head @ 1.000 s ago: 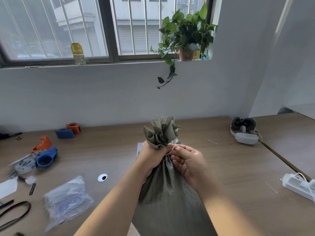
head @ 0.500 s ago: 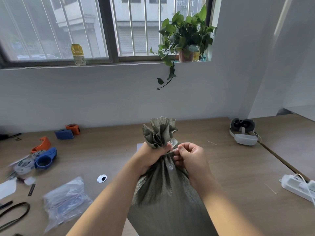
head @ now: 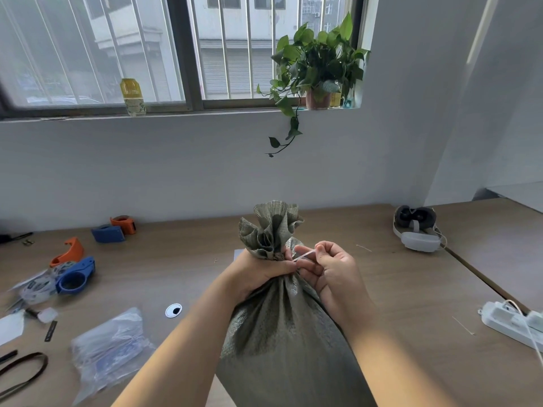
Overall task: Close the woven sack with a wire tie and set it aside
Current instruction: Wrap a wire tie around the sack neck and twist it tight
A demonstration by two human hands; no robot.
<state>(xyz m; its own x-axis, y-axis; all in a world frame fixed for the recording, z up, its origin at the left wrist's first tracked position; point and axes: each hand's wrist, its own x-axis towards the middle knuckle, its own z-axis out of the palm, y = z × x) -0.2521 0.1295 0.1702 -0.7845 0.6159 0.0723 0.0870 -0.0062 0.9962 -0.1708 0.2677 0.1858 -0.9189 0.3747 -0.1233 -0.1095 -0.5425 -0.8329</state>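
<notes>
While gripping sack: left hand.

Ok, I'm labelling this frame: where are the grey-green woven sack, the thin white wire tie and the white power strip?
grey-green woven sack (head: 282, 333), head view: front of its bulging body.
thin white wire tie (head: 304, 255), head view: mid-length, between the hands.
white power strip (head: 509, 320), head view: top of its casing.

The right hand has drawn away from the sack neck to the right, opening a gap that was closed a second ago. The wire tie, previously hidden between the hands, now shows as a pale strip stretched from the neck of the woven sack to the right thumb and forefinger
</notes>
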